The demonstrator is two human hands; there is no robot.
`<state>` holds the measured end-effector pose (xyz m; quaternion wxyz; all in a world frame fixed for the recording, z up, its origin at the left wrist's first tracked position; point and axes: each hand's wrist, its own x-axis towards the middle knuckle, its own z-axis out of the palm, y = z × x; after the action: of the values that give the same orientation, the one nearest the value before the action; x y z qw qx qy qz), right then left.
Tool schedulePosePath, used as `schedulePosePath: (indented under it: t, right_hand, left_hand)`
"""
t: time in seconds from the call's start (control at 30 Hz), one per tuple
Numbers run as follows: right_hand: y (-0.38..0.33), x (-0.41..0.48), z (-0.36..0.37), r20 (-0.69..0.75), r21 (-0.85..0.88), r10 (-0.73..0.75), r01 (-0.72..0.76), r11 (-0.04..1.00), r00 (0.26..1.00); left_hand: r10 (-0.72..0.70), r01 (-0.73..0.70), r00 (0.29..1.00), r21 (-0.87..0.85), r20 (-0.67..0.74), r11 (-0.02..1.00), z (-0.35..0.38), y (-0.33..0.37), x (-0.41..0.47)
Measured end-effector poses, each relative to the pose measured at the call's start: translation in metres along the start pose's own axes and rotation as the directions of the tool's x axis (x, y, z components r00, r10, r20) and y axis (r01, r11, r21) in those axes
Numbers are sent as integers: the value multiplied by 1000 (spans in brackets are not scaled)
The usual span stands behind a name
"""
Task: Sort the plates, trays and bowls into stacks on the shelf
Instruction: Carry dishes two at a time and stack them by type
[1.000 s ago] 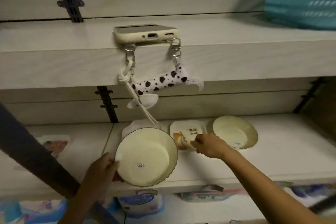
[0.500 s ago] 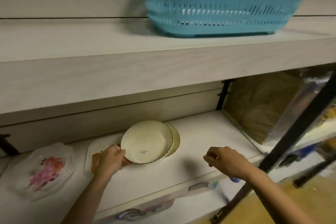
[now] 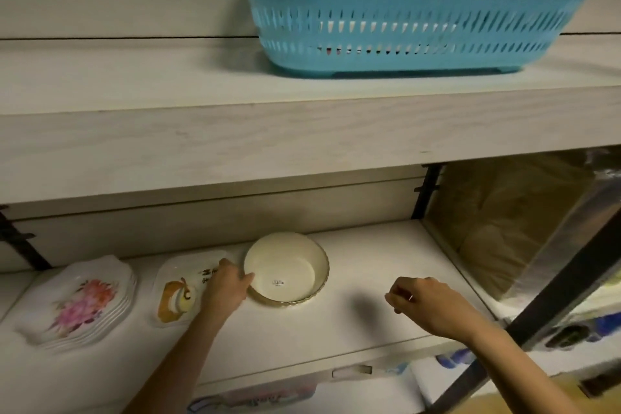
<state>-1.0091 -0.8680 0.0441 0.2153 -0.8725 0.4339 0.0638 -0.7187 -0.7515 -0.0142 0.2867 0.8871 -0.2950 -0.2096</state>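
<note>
Currently the cream bowl [image 3: 285, 267] sits upright on the lower shelf [image 3: 363, 329], near the back wall and just right of a rectangular tray [image 3: 174, 292] printed with a cartoon figure. The left hand [image 3: 226, 291] reaches over the tray's right part, and its grip is clamped on the bowl's left rim, fingers curled against it. The right hand [image 3: 425, 304] hovers over bare shelf to the right, apart from the bowl, its grip loosely curled and holding nothing. A stack of flowered plates [image 3: 80, 304] lies at the far left of the same shelf. On the upper shelf [image 3: 134, 87] stands a blue slatted basket [image 3: 403, 10].
</note>
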Motion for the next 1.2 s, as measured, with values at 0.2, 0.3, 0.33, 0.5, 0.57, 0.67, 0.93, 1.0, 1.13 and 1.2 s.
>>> schedulePosePath:
  t: [0.2, 0.3, 0.33, 0.5, 0.57, 0.67, 0.93, 1.0, 1.13, 1.2]
  right_hand:
    - [-30, 21, 5, 36, -68, -109, 111, 991, 993]
    - [-55, 32, 13, 66, -98, -179, 185, 978, 982]
    - [-67, 36, 17, 76, -114, -218, 226, 967, 973]
    - [-129, 40, 29, 138, -141, -372, 390, 910, 918]
    - [-161, 40, 39, 160, -145, -429, 451, 880, 889]
    - [-212, 32, 56, 164, -161, -501, 524, 837, 850]
    - [-348, -8, 112, 190, -152, -623, 650, 745, 759]
    - [-381, -21, 129, 179, -147, -649, 672, 725, 739]
    - [-444, -47, 169, 168, -100, -691, 710, 697, 703]
    - [-472, -59, 189, 164, -83, -713, 730, 678, 681]
  left_hand:
    - [195, -153, 973, 285, -126, 946, -33, -15, -30]
    - [260, -218, 958, 285, -118, 933, -55, -38, -46]
    - [265, -221, 957, 290, -120, 931, -64, -47, -53]
    - [219, -146, 954, 323, -205, 935, -102, -83, -91]
    - [145, -71, 958, 285, -248, 956, -123, -105, -107]
    - [62, -4, 961, 208, -269, 978, -153, -141, -131]
    - [-3, 75, 948, 213, -318, 974, -238, -246, -195]
    - [37, 42, 945, 231, -325, 972, -256, -277, -209]
    - [51, 54, 938, 290, -344, 956, -292, -340, -233]
    - [36, 77, 930, 290, -366, 954, -306, -369, -242]
